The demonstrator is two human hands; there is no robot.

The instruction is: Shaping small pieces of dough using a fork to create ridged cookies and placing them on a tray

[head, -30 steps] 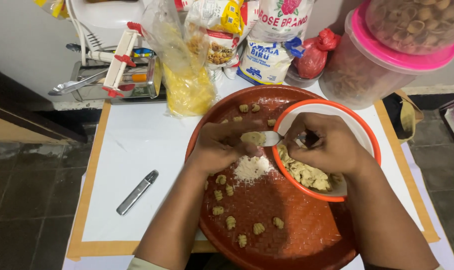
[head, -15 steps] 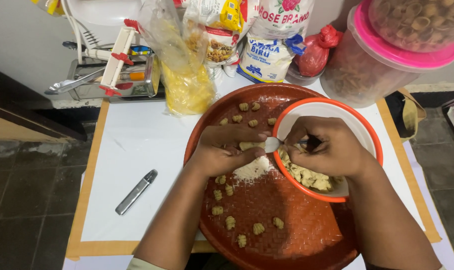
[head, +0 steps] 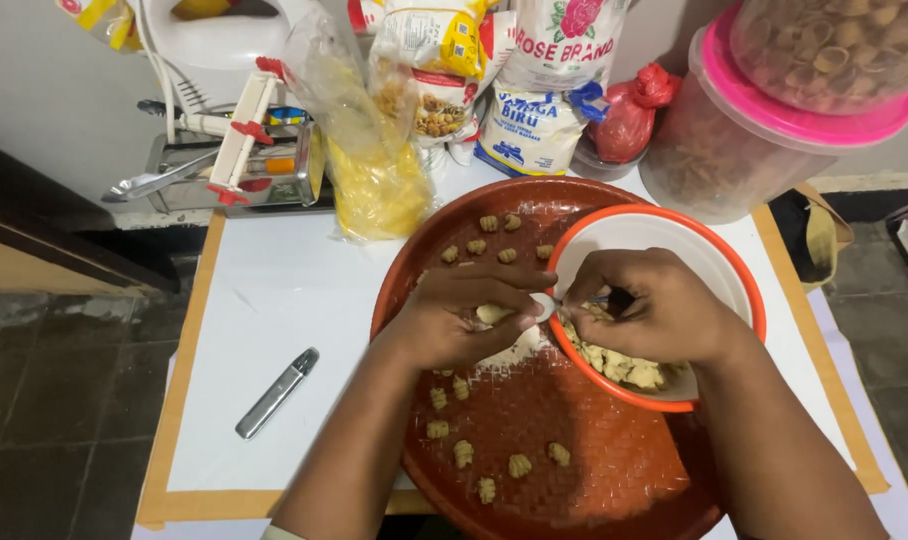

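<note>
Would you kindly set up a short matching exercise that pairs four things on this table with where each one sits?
Things:
1. bowl
2. grey pen-shaped device
3. shaped dough pieces
4. pink-lidded tub

Places:
A. on the bare white surface, left of the tray
B. scattered on the round red tray
C. at the back right corner, under another container
D. on the tray's right side, under the right hand

Pairs: 1-D, 2-A, 3-B, 4-C
</note>
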